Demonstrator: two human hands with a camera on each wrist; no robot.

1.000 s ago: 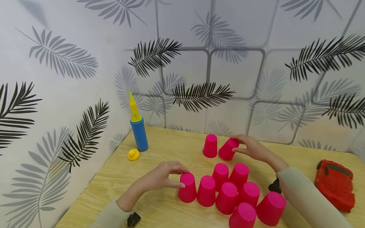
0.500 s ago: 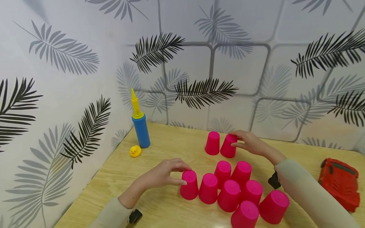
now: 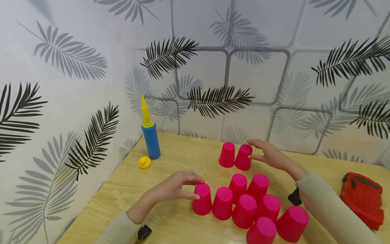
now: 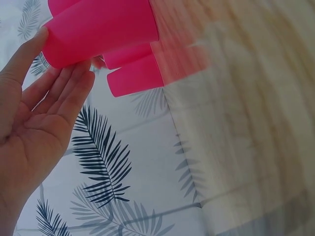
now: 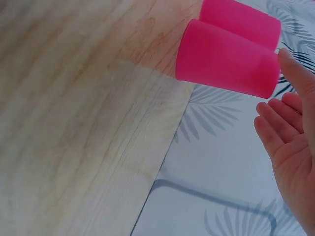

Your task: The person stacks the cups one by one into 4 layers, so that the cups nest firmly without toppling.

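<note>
Several pink cups stand upside down on the wooden table [image 3: 179, 156]. My left hand [image 3: 175, 186] holds the leftmost front cup [image 3: 201, 203] near its top, thumb on one side and fingers on the other; the left wrist view shows this cup [image 4: 103, 32] between them. Farther back, two cups stand side by side. At the right one [image 3: 243, 159], my right hand [image 3: 271, 156] has its fingers spread around the top. In the right wrist view the fingers [image 5: 278, 123] are off that cup [image 5: 229, 59], and the thumb lies close to its upper end.
The other back cup [image 3: 227, 155] is just left. A front cluster includes a cup [image 3: 244, 211] in its middle. A blue and yellow hand pump [image 3: 151, 140] and a yellow rubber duck [image 3: 144, 162] stand at left. A red toy car [image 3: 362, 200] lies at right, a patterned wall [image 3: 207, 74] behind.
The right back cup, tilted in my right hand a second ago, now stands upright beside its neighbour. My right fingers have loosened from it. The left hand has stayed at its cup.
</note>
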